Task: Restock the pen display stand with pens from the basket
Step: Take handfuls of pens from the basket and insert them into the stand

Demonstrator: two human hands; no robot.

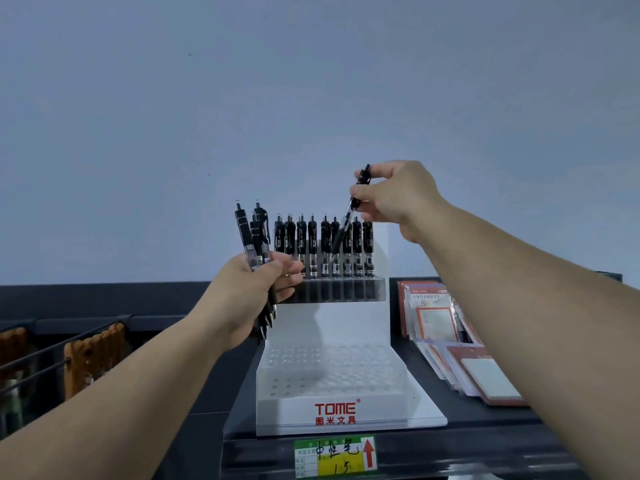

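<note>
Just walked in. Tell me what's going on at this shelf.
A person is restocking the white pen display stand. The left hand grips a bunch of black pens, while the right hand pinches a single pen, tilted tip-down over the back row. That back row holds a line of upright pens; the lower tier's holes are bare. No basket is in view.

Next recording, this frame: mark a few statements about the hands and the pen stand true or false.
1. The left hand grips a bundle of pens. True.
2. The right hand is empty. False: it pinches a single pen, tip down, over the back row of pens.
3. The lower tier of the stand is full of pens. False: its holes show no pens.
4. The shelf label bears a red arrow pointing up. True.
</note>
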